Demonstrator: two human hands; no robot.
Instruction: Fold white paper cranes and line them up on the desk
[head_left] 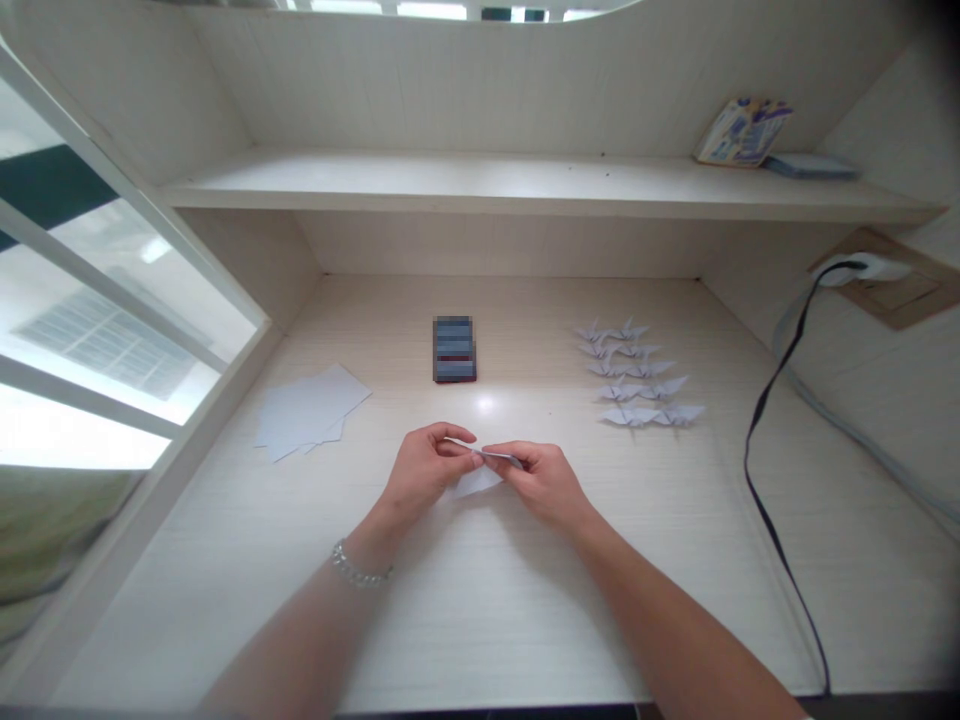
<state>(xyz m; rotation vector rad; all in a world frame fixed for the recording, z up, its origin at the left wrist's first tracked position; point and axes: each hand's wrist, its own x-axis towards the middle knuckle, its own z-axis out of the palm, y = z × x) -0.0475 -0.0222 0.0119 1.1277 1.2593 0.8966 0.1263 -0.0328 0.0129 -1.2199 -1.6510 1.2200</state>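
Note:
A partly folded piece of white paper [475,483] is pinched between my two hands, a little above the desk. My left hand [431,462], with a beaded bracelet on its wrist, grips the paper's left side between thumb and fingers. On the other side, my right hand [544,480] pinches a folded edge near the middle. Fingers hide part of the folds. To the right, several white folded paper cranes [636,390] stand in two columns. Loose square sheets of white paper [307,408] lie overlapping at the left.
A phone [454,350] with a blurred screen lies beyond my hands. A black cable [759,495] runs from the wall socket [911,290] down the desk's right side. The shelf [450,180] above holds a small colourful box [745,132] and a flat bluish item [810,166].

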